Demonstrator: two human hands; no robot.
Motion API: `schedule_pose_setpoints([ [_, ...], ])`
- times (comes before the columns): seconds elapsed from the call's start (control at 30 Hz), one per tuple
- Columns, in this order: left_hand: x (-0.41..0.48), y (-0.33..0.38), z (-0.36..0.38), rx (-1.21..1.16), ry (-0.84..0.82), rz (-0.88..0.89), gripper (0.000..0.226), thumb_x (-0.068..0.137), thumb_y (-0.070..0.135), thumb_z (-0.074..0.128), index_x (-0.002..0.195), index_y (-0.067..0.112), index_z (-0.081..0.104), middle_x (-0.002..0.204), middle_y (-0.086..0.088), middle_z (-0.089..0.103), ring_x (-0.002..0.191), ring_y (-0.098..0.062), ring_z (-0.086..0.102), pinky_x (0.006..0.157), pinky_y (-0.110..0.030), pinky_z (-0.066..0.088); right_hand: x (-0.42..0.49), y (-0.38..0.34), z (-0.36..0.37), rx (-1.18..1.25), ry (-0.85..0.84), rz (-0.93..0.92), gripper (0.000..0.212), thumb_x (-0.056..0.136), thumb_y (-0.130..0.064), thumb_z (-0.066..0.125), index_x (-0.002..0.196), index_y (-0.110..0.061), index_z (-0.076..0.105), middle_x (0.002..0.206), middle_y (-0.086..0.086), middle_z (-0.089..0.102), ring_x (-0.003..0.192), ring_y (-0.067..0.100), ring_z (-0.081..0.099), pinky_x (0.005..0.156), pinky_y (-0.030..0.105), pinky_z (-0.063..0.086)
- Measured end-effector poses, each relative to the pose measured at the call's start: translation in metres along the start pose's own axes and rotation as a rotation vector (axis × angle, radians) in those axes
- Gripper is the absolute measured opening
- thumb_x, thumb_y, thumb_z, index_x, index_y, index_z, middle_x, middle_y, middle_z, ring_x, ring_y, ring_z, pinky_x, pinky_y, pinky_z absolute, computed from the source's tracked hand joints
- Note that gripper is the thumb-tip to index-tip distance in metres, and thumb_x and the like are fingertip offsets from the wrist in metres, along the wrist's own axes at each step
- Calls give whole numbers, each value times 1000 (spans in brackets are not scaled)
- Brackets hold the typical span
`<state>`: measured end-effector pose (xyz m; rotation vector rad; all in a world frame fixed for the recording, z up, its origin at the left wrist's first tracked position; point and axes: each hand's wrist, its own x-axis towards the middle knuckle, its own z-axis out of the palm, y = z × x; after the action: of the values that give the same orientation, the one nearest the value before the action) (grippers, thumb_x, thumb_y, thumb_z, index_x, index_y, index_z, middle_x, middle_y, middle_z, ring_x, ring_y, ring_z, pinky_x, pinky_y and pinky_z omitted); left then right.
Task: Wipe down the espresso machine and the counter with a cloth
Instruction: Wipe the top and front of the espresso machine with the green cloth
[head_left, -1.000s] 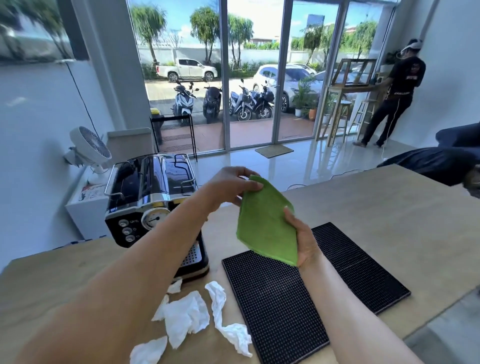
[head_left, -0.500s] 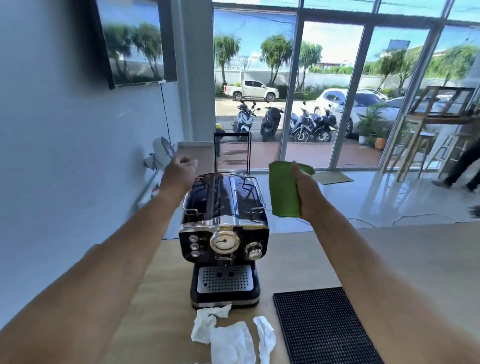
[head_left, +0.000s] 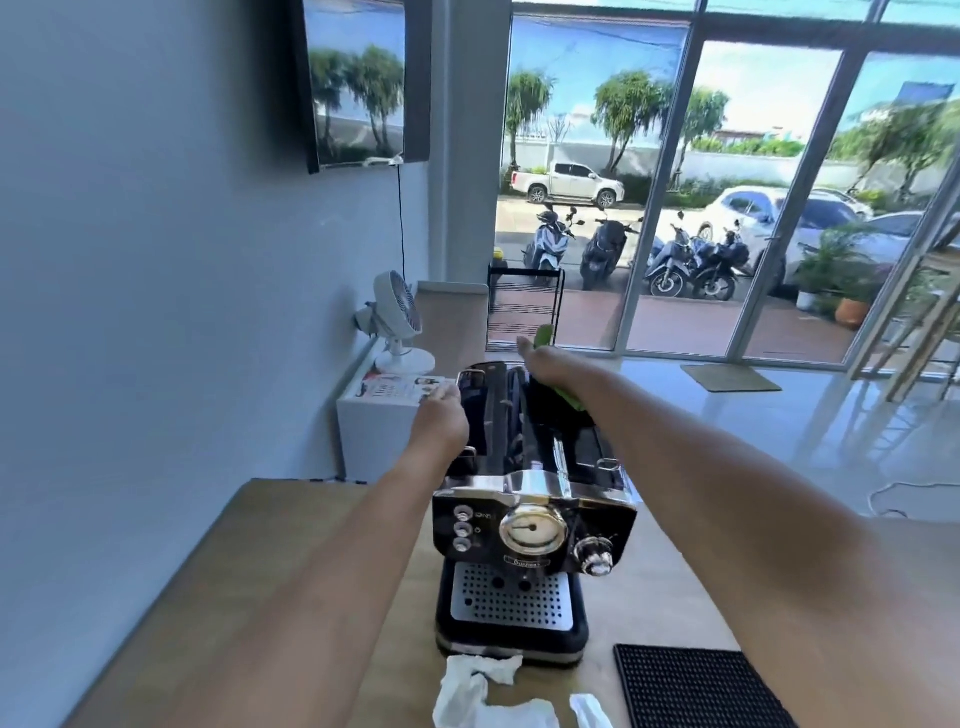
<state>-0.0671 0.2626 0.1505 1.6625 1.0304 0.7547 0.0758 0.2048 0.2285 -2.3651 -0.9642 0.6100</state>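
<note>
Light wooden counter (head_left: 270, 519) ran beside the grey wall (head_left: 156, 312), black espresso machine (head_left: 530, 530) stood on it, dials toward the camera, crumpled white tissues (head_left: 472, 686) lay just before its base, black rubber mat (head_left: 691, 691) lay to their right.

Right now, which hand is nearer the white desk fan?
Left. The left hand is at the rear left corner of the espresso machine, on the side of the fan. The right hand is on the green cloth atop it, farther right.

Our right hand (head_left: 545, 364) has brought the cloth (head_left: 570, 399) down onto the machine (head_left: 535, 525) top at 1 o'clock; our left hand (head_left: 441, 421) has dropped to its 11 o'clock edge.
</note>
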Motion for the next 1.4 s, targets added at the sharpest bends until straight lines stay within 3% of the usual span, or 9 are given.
schedule_pose_setpoints([
  [0.1,2,1,-1,-19,-21,14,47,103,26,24,146,9,34,154,-5,30,142,-21,26,115,-32,18,30,-7,20,-45,-60,-41,95,83,-81,11,145,-16,41,147,17,42,144,33,28,118,48,19],
  [0.17,1,0,0,-40,-34,27,48,103,27,25,147,11,31,154,-3,29,142,-19,25,116,-32,18,68,0,30,-18,-117,-92,102,59,-97,15,120,-25,54,107,9,58,139,36,37,116,52,24],
  [0.37,0,-2,-3,-92,-43,-11,48,102,26,26,149,13,27,156,-1,26,143,-18,24,114,-29,17,46,7,27,73,-68,-181,70,62,-80,33,92,-28,70,114,10,68,106,31,62,102,47,44],
  [0.53,1,-2,-5,-95,-39,-12,47,102,25,27,147,13,31,153,-4,31,141,-20,27,113,-32,20,-28,5,20,14,18,-223,59,94,-61,29,122,-20,62,129,8,57,119,26,51,106,40,35],
  [0.63,-2,0,-5,-99,-36,-17,47,102,25,27,147,12,32,153,-5,33,140,-22,28,113,-33,20,-48,9,25,-37,42,-267,53,101,-50,27,122,-15,60,135,11,54,124,26,48,104,37,33],
  [0.8,-6,5,-5,-89,-28,-14,44,103,23,26,142,8,38,148,-9,39,136,-23,35,110,-32,24,-73,11,27,-78,27,-329,49,103,-41,29,111,-6,62,122,11,59,106,22,50,86,29,31],
  [1.03,-14,14,-11,-21,-39,-20,38,101,17,26,121,-1,53,129,-19,53,118,-30,49,94,-31,36,-105,16,34,-91,-15,-386,49,99,-44,35,101,-3,62,109,11,65,104,27,57,98,39,41],
  [1.17,-24,19,-13,40,-60,-27,33,97,7,26,114,-11,49,123,-28,49,116,-38,47,99,-43,37,-127,26,35,-48,-53,-413,47,99,-42,37,98,0,60,103,12,64,98,26,57,94,39,41],
  [1.4,-25,19,-14,34,-35,-41,34,95,1,30,121,-9,48,131,-26,47,122,-38,45,101,-39,40,-159,42,37,-14,-80,-469,49,100,-37,35,108,6,57,111,23,62,103,35,56,97,44,44],
])
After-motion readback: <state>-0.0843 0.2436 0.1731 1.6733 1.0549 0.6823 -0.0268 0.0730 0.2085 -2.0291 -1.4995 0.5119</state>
